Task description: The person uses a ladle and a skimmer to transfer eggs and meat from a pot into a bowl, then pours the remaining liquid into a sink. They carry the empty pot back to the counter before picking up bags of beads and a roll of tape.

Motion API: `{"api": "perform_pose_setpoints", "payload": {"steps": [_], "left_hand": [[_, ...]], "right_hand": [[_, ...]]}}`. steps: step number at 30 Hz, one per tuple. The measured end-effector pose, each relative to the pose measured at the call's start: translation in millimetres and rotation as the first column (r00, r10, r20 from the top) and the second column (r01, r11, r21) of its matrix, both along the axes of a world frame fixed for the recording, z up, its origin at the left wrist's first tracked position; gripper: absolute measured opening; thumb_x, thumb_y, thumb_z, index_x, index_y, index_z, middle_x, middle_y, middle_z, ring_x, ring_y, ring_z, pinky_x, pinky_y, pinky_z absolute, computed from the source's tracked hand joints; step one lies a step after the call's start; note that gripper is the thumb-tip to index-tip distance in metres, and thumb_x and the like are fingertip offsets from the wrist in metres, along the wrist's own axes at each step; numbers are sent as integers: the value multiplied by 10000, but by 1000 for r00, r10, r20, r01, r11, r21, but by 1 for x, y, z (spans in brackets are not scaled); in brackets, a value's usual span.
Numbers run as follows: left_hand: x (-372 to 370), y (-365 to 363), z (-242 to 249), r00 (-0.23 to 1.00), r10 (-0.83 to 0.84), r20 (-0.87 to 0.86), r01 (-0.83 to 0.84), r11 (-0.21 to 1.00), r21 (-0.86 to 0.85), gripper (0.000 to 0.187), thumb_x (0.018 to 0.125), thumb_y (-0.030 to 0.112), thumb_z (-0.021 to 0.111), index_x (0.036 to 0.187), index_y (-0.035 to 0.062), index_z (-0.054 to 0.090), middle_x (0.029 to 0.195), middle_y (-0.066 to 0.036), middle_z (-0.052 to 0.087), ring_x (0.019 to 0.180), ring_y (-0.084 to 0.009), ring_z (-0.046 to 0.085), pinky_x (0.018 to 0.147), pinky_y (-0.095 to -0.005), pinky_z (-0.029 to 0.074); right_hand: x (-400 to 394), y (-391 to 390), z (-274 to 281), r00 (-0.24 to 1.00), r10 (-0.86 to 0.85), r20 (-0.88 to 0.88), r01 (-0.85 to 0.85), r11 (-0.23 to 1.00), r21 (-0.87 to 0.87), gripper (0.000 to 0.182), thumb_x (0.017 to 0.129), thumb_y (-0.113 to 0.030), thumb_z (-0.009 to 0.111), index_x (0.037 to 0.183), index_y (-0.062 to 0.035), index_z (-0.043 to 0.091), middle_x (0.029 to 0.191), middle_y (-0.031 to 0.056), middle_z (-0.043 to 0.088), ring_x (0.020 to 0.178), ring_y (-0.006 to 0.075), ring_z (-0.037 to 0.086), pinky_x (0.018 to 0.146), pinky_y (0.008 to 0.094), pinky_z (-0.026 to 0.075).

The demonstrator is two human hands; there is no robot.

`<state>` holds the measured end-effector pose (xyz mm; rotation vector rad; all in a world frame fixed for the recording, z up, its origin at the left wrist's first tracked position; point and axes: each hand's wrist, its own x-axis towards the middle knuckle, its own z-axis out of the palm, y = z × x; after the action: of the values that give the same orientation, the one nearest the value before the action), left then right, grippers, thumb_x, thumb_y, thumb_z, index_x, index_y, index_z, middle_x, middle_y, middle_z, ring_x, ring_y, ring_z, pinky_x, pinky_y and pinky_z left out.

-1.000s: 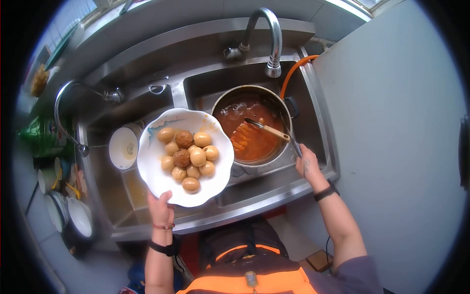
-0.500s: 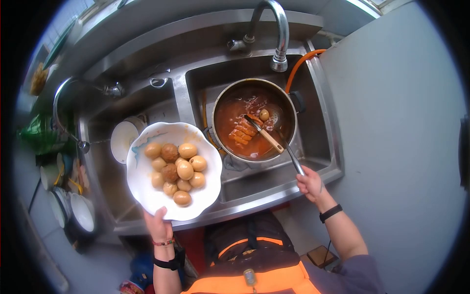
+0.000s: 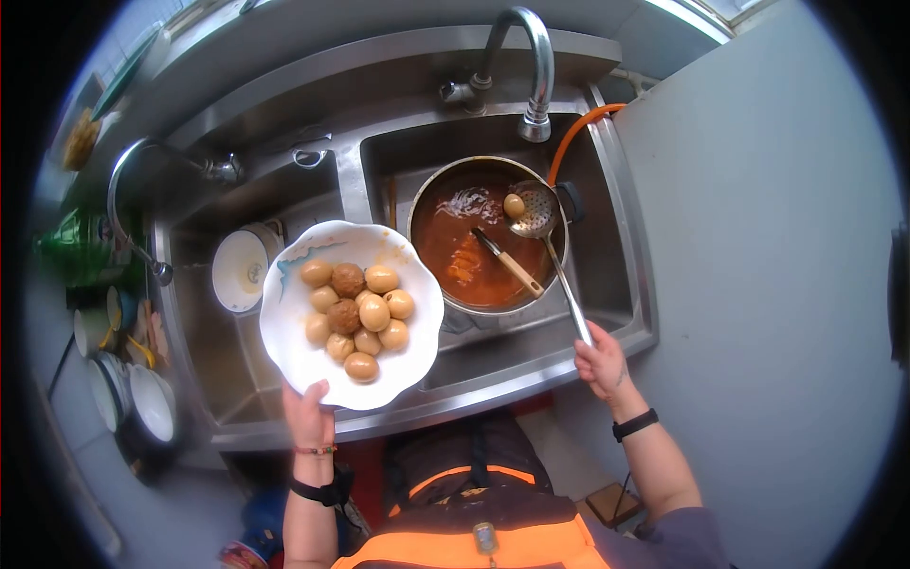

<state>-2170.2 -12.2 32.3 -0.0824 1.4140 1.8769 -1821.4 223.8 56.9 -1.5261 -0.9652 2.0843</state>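
1. Left hand grips the near rim of a white scalloped plate – fingers under it, thumb on top – holding it above the edge of the steel sink.
2. On the plate sits a heap of braised eggs, two darker than the rest.
3. Right hand is closed around the handle of a slotted ladle.
4. The ladle's bowl hangs over the far side of the pot – one egg resting in it.
5. The pot stands in the right basin, holding red-brown sauce, with a wooden-handled utensil lying in it.
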Motion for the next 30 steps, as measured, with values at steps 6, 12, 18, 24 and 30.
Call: {"api": "perform_pose_setpoints", "payload": {"steps": [6,12,18,24,30], "left_hand": [[-1,2,-3,1000,17,15,-16,999,-43,621,691,-86,469,1285,17,320,1158,-128,468,1022,-255,528,802,-354,512],[-3,2,-21,999,14,-33,-13,999,34,592,682,-115,481,1248,16,369,1082,-110,526,950,-226,565,784,-327,509],[-1,13,-25,999,4,40,-7,997,80,564,714,-122,501,1235,56,378,1015,-79,557,803,-174,617,576,-302,581],[4,16,-50,998,34,44,-40,988,148,528,708,-134,494,1202,40,422,1030,-71,566,901,-189,597,753,-324,537],[-6,-25,-38,988,131,82,-148,954,260,577,689,-126,512,1241,20,422,1090,-79,547,978,-193,556,825,-297,474]], "right_hand": [[-7,-1,-8,999,-39,30,41,998,-42,477,837,13,496,1290,-13,350,710,-14,404,502,49,362,385,158,274],[-19,-43,62,994,78,80,-81,996,42,489,847,-10,501,1307,-28,335,708,-11,417,483,45,351,378,165,272],[-32,-104,115,952,269,143,-298,922,248,532,836,-25,536,1325,-19,324,795,9,468,538,50,413,418,175,327],[-48,-112,104,997,51,-64,-51,999,14,542,828,-15,526,1329,-55,324,838,37,485,503,47,390,379,162,288],[-1,-45,-13,769,22,639,-598,380,706,478,811,-1,482,1278,30,383,1039,119,557,727,179,559,660,258,470]]}}
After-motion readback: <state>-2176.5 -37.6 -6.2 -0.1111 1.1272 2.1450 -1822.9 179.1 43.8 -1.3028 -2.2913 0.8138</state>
